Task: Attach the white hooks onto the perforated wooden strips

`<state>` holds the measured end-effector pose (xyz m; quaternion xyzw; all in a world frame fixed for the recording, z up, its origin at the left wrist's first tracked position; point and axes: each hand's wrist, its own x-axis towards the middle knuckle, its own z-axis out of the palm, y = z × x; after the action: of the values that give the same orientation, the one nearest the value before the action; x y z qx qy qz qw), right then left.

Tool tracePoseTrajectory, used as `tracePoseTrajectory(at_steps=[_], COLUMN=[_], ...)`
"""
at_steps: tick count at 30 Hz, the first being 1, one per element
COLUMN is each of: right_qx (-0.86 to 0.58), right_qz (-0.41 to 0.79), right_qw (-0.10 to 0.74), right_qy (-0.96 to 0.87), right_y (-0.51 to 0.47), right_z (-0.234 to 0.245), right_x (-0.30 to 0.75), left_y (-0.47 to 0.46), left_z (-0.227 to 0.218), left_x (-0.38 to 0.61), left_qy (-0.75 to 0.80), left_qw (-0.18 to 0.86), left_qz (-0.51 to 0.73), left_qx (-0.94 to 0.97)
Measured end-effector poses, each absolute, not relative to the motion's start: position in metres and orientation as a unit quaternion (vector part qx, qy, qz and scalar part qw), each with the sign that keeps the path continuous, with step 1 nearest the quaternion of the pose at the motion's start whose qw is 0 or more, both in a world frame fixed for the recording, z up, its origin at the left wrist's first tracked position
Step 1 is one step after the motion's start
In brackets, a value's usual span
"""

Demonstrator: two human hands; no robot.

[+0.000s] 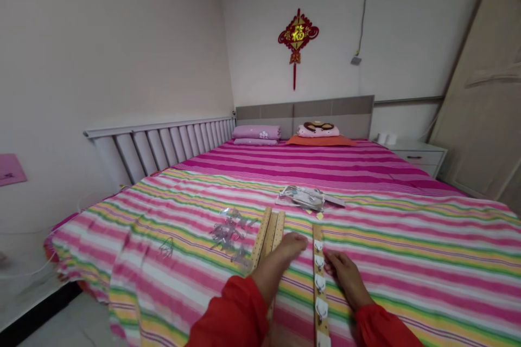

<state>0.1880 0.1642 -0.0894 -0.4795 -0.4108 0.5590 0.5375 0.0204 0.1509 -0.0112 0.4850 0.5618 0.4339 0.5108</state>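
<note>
A narrow wooden strip (317,232) lies on the striped bedspread, running away from me, with several white hooks (320,283) in a row along it. My left hand (290,246) is just left of the strip's far half, fingers pointing right, holding nothing that I can see. On the other side, my right hand (345,276) is beside the second hook, its fingers curled in and the thumb close to them. Whether a small piece is between those fingertips is too small to tell. Left of my left hand lie wooden strips with holes (264,230), partly hidden by my forearm.
Left of the strips, a clear bag of metal hooks (233,234) lies on the striped bedspread (183,282). Clear packages (303,198) rest farther back, with small yellow bits (319,216) near them. Folded bedding (256,133) sits by the headboard (313,111); a rail (163,143) borders the left.
</note>
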Motion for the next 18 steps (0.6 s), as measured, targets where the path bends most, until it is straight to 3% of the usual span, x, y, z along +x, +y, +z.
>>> tracePoseTrajectory(at_steps=[4,8,10,18], right_qx=[-0.486,-0.482,-0.479,-0.483], right_qz=[0.570,0.565,0.563,0.567], right_qw=[0.535,0.540,0.544,0.549], right_qy=[-0.391,-0.397,-0.397,-0.380], right_y=[0.149,0.142,0.142,0.143], right_z=[-0.087,-0.087,-0.088,-0.088], right_x=[0.193,0.195,0.194,0.194], left_y=[0.128,0.104,0.090,0.055], left_z=[0.019,0.027,0.016,-0.051], left_x=[-0.054,-0.141,-0.171,-0.163], left_qy=[0.558,0.614,0.650,0.675], left_qw=[0.492,0.406,0.323,0.238], left_qz=[0.485,0.533,0.562,0.505], left_qx=[0.460,0.418,0.397,0.482])
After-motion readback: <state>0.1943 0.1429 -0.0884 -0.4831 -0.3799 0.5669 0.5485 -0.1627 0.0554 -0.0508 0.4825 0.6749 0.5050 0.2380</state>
